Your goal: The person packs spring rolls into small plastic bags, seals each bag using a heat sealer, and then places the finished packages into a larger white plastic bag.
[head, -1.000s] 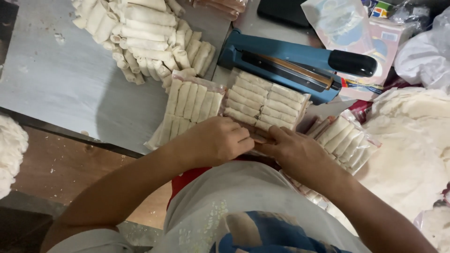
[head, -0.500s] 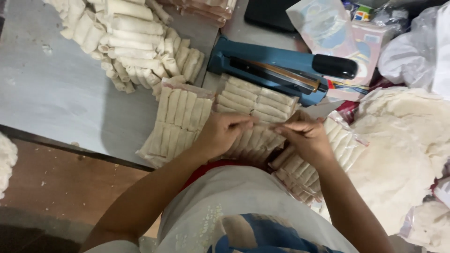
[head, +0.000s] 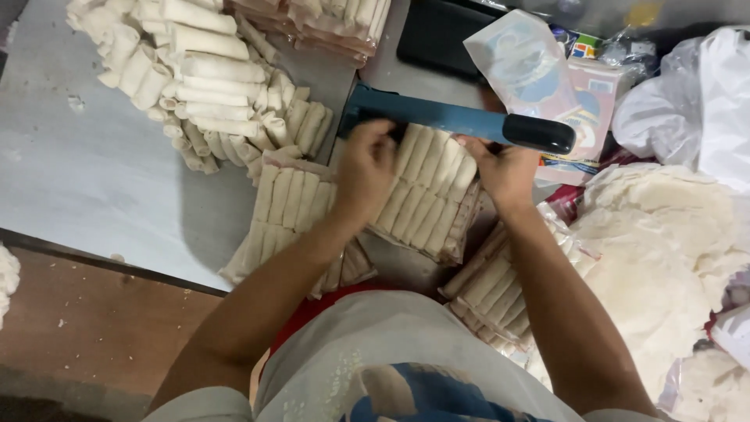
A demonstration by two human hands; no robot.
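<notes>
Your left hand and right hand both grasp the pack of pale rolls, one at each end, so the pack lies between them. Its top edge touches the blue sealer at 12 o'clock. The long axis of the pack runs from 9 to 3 o'clock, along the sealer bar; the rolls inside lie across it, a little tilted. Both hands are equally near. The wrap looks like thin clear plastic, but I cannot see it well. Loose rolls, matte and floury, are heaped at 10 o'clock on the grey tabletop.
</notes>
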